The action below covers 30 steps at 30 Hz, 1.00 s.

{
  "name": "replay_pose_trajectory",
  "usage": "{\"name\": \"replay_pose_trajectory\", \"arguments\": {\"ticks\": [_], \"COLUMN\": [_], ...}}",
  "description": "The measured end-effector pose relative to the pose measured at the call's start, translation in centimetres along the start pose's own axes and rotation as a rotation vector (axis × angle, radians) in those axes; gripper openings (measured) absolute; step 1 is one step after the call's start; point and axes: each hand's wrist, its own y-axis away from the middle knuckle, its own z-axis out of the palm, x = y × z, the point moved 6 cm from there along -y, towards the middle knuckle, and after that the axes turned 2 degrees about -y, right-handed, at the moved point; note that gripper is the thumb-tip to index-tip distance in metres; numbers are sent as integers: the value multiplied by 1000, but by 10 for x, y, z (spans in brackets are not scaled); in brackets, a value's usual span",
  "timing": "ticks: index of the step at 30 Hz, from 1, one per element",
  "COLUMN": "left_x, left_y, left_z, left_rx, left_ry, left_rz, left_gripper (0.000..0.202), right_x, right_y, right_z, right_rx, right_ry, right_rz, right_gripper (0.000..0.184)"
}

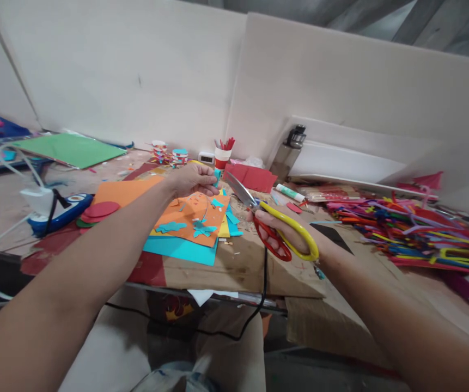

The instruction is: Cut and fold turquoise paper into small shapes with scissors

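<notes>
Blue paper piece (217,176) is being pinched by the left hand (195,181), with the thumb and forefinger being pressed together on it. A short strip is showing at the very fingertips, on the side facing the scissors (273,212). These are being gripped by the right hand (291,231), whose fingers are being curled around the red and yellow handles. The blades are being pointed at the piece and held just beside it; whether contact is being made, or how wide they are being parted, cannot be told.

Beneath the left hand, cut blue shapes (171,227) are being borne by an orange sheet (187,215), which is lying over a larger blue sheet (189,253). Both are being supported by cardboard (234,272). Beyond the scissors, a red sheet (255,177) is lying near a glue stick (290,193), and red sticks are being held in a cup (223,158). Farther right, colourful pipe cleaners (406,228) are being heaped; at far left, a green sheet (73,149) is lying flat.
</notes>
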Motion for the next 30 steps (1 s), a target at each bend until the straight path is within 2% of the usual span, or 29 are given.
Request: {"name": "replay_pose_trajectory", "arguments": {"ticks": [4, 13, 23, 30], "left_x": [-1, -1, 5, 10], "left_y": [0, 2, 8, 11], "left_z": [3, 14, 29, 26], "left_rx": [-44, -137, -145, -100], "left_ry": [-40, -90, -120, -169], "left_rz": [-3, 36, 63, 73], "left_gripper": [11, 19, 19, 12], "right_x": [3, 11, 15, 6], "right_y": [0, -4, -6, 0], "right_z": [1, 3, 6, 11], "right_rx": [-97, -122, -87, -6], "right_ry": [56, -26, -51, 62], "right_rz": [5, 41, 33, 52], "right_gripper": [46, 44, 39, 40]}}
